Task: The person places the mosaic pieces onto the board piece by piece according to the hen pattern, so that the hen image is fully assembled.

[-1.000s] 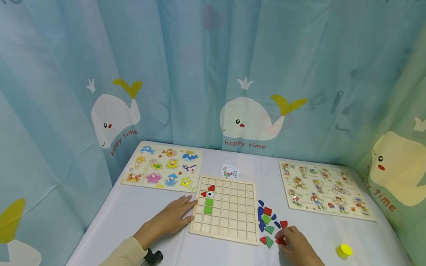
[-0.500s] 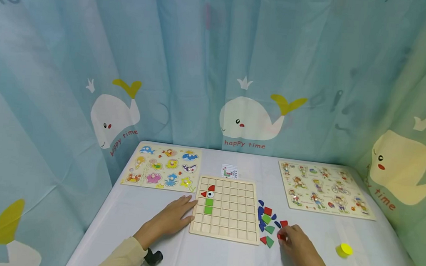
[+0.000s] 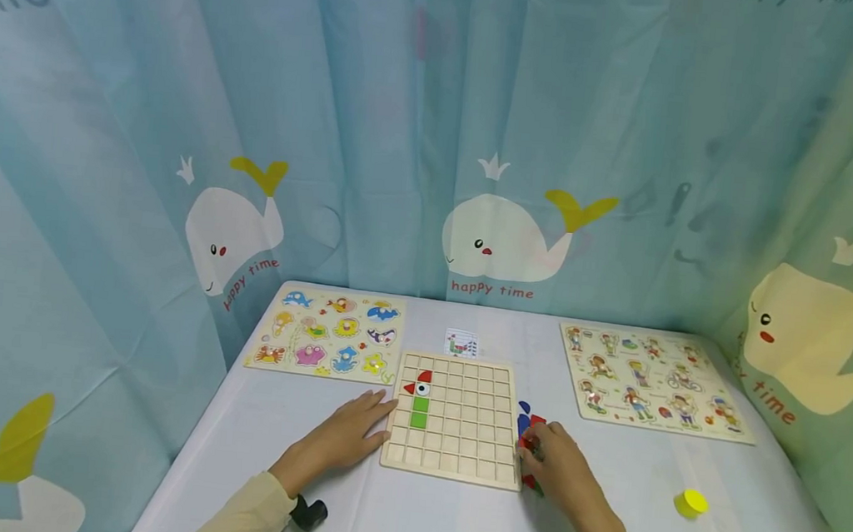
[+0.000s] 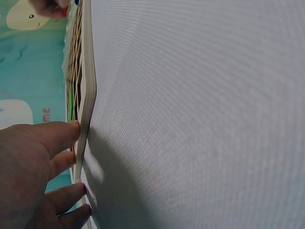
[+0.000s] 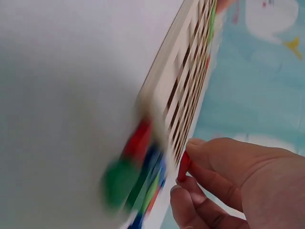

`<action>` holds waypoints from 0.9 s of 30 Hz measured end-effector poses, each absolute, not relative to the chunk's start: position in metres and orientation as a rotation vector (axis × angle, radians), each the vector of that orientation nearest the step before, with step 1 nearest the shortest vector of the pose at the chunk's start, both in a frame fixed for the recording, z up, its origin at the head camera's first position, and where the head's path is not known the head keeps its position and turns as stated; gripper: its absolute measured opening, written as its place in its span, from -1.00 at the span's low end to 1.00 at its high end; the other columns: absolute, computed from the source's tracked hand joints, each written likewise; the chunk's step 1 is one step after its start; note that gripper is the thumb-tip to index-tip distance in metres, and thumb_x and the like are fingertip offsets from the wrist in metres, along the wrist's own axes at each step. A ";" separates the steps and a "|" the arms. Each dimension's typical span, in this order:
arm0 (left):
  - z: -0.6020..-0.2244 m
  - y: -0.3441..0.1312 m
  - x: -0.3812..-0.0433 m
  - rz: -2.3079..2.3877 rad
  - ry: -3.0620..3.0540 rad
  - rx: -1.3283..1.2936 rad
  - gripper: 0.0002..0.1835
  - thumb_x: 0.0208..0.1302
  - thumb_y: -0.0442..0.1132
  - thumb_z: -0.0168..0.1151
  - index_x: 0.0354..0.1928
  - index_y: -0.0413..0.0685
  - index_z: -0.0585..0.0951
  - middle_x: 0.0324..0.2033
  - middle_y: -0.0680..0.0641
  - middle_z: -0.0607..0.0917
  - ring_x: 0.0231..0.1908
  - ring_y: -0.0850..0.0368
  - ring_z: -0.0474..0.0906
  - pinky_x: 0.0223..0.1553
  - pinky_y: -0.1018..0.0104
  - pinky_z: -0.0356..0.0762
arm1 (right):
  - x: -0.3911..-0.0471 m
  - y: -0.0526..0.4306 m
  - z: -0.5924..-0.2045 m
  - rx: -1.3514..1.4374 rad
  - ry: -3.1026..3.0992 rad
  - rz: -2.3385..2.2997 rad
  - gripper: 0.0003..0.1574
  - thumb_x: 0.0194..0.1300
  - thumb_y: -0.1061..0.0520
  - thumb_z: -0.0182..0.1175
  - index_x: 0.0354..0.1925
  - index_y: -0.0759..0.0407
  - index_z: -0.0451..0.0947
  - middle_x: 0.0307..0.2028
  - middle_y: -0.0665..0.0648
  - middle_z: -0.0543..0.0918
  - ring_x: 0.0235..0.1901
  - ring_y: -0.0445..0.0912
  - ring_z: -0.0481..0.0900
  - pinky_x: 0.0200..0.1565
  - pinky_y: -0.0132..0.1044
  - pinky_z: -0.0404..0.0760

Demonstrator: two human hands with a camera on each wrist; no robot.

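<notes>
The wooden grid board (image 3: 461,436) lies mid-table with a red quarter-round piece (image 3: 425,376), a red triangle (image 3: 409,388), a white eye piece (image 3: 423,389) and two green squares (image 3: 420,412) in its left cells. My left hand (image 3: 346,431) rests its extended fingertips on the board's left edge. Above the loose pieces at the board's right edge is my right hand (image 3: 556,460); in the right wrist view its thumb and fingers pinch a red piece (image 5: 184,166), whose full shape is hidden. Blue pieces (image 3: 523,424) and a green piece (image 5: 121,183) lie below that hand, partly covered.
A sea-animal puzzle board (image 3: 327,333) lies at the back left, a puzzle board with figures (image 3: 651,380) at the back right. A small picture card (image 3: 461,343) sits behind the grid board. A yellow cylinder (image 3: 691,503) stands at the right. A patterned curtain (image 3: 377,128) surrounds the table.
My right hand has picked up the red piece and moved left with it, from the right side of the loose pieces to the board's right edge. The left hand has stayed in place.
</notes>
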State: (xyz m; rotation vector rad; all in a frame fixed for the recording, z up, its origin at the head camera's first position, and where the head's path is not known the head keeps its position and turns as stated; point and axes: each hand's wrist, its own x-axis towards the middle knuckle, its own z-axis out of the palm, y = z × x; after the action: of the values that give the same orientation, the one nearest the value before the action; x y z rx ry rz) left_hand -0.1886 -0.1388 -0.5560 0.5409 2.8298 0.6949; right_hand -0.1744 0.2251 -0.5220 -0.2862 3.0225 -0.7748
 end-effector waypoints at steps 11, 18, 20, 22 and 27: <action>-0.556 -0.139 -0.188 0.715 2.827 0.555 -0.37 0.58 0.02 0.17 0.60 0.10 0.36 0.62 -0.14 0.25 0.63 -0.21 0.10 0.59 -0.22 0.15 | -0.176 0.123 -0.519 -0.674 2.984 -0.858 -0.75 0.28 0.25 0.49 -0.14 0.16 0.62 -0.26 0.01 0.58 -0.26 -0.18 0.49 -0.18 -0.21 0.67; -0.555 -0.138 -0.187 0.711 2.833 0.572 -0.37 0.58 0.03 0.18 0.59 0.09 0.38 0.62 -0.15 0.27 0.62 -0.21 0.13 0.57 -0.25 0.19 | -0.179 0.092 -0.528 -0.991 3.016 -0.747 -0.76 0.21 0.25 0.55 -0.21 0.17 0.66 -0.31 0.01 0.59 -0.36 -0.22 0.41 -0.30 -0.34 0.59; -0.554 -0.138 -0.186 0.711 2.837 0.588 -0.37 0.58 0.02 0.18 0.58 0.07 0.38 0.61 -0.16 0.28 0.61 -0.22 0.14 0.56 -0.26 0.20 | -0.179 0.089 -0.531 -1.024 3.024 -0.724 -0.76 0.19 0.26 0.56 -0.24 0.17 0.67 -0.34 0.00 0.58 -0.39 -0.23 0.38 -0.34 -0.37 0.56; -0.554 -0.139 -0.186 0.708 2.836 0.595 -0.37 0.58 0.02 0.17 0.59 0.07 0.38 0.61 -0.17 0.27 0.61 -0.22 0.14 0.57 -0.25 0.19 | -0.178 0.087 -0.533 -1.037 3.033 -0.716 -0.76 0.17 0.27 0.57 -0.26 0.16 0.66 -0.36 0.00 0.57 -0.41 -0.23 0.37 -0.36 -0.37 0.53; -0.553 -0.141 -0.187 0.705 2.837 0.584 -0.37 0.58 0.01 0.18 0.59 0.08 0.37 0.61 -0.16 0.27 0.61 -0.22 0.13 0.57 -0.26 0.19 | -0.180 0.085 -0.536 -1.077 3.076 -0.683 -0.76 0.18 0.27 0.56 -0.28 0.14 0.65 -0.37 0.00 0.58 -0.40 -0.21 0.40 -0.35 -0.35 0.55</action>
State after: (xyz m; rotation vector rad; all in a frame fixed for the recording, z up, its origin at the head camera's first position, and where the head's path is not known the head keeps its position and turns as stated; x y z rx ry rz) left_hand -0.1872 -0.1407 -0.5526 0.5837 2.8366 0.7051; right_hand -0.1800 0.0853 -0.5365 -1.0774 3.0759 -0.6826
